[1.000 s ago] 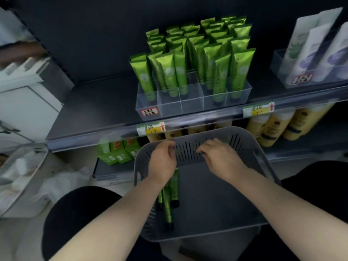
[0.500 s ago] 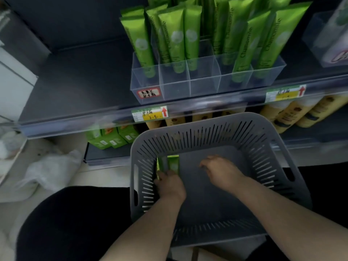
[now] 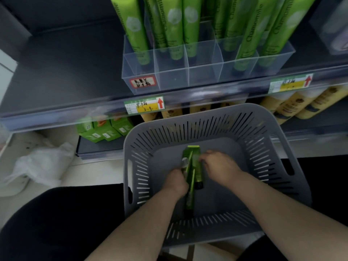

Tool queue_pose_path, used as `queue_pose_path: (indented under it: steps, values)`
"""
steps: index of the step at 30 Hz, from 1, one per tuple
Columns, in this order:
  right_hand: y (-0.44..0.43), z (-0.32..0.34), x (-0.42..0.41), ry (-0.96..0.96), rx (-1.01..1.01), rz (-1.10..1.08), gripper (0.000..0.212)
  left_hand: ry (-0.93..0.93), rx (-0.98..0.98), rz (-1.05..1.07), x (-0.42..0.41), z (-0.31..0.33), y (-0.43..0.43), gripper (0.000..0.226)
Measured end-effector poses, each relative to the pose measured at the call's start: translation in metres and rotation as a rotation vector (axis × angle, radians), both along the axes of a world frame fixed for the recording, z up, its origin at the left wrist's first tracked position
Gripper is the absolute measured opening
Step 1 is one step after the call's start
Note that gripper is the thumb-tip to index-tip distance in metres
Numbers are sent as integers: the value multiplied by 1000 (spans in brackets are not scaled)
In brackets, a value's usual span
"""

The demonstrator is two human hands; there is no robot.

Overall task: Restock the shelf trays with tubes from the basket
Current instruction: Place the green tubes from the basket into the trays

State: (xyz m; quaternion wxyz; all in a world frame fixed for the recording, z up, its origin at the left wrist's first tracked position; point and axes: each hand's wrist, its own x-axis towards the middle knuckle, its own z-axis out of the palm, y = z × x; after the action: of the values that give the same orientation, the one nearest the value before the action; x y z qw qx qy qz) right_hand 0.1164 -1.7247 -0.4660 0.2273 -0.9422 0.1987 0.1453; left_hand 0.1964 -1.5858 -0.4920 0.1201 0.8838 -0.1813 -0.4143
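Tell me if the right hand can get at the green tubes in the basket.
Probably yes. The right hand is touching the green tubes, which lie uncovered in the open-topped basket; the left hand grips them from the other side only.
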Motion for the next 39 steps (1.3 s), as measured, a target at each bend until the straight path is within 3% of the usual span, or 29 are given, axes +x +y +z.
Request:
queue_pose_path:
  steps: [6, 11, 16, 19, 22, 27, 31, 34, 39]
  values:
    - [-2, -10, -10, 167, 42, -58, 35, -56, -29, -11, -6, 0, -6, 25]
    - [-4, -19, -12, 187, 114, -68, 40, -144, -66, -11, 4, 4, -5, 24]
    - [1, -16, -15, 194, 105, 21, 36, -136, -197, -230, 7, -5, -2, 40]
    - [-1, -12, -17, 215, 13, 54, 37, -131, -145, -379, 5, -7, -6, 42]
    - [-2, -11, -16, 245, -59, 62, 40, -310, -57, -434, 6, -5, -9, 42]
    - [2, -17, -14, 208, -61, 131, 45, -355, -61, -367, 3, -5, -19, 60]
    - [0, -21, -12, 168, -64, 212, 43, -288, 20, -338, 4, -9, -16, 50]
    - [1, -23, -5, 161, -114, 307, 43, -339, 138, -288, 18, -11, -5, 53]
    - [10, -33, 2, 161, -174, 475, 48, -436, 76, -332, 20, -14, -6, 49]
